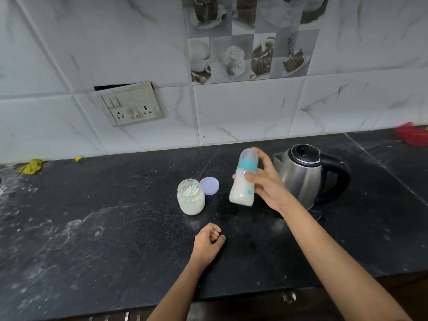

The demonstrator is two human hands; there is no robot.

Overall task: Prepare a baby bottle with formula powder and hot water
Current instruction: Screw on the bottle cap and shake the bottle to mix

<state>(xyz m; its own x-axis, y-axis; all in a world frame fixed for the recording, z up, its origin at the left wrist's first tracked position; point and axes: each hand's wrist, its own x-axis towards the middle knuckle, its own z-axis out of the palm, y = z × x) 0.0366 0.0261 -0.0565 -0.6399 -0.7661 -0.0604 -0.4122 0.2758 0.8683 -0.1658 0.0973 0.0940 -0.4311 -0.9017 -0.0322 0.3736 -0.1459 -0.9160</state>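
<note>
My right hand (266,181) grips a baby bottle (243,188) above the black counter, tilted slightly. The bottle has a teal collar and a clear cap, and it holds white milky liquid. To its left stands an open glass jar of formula powder (191,200) with a pale teal scoop (193,188) resting inside. The jar's lilac lid (209,185) lies flat just behind it. My left hand (209,243) rests on the counter near the front, fingers curled shut and holding nothing. A steel kettle (303,174) with a black handle stands right behind my right hand.
The black stone counter (92,216) has white powdery smears on its left part. A yellow cloth (31,166) lies at the back left by the tiled wall. A red object (412,134) sits at the far right. A switch and socket plate (132,105) is on the wall.
</note>
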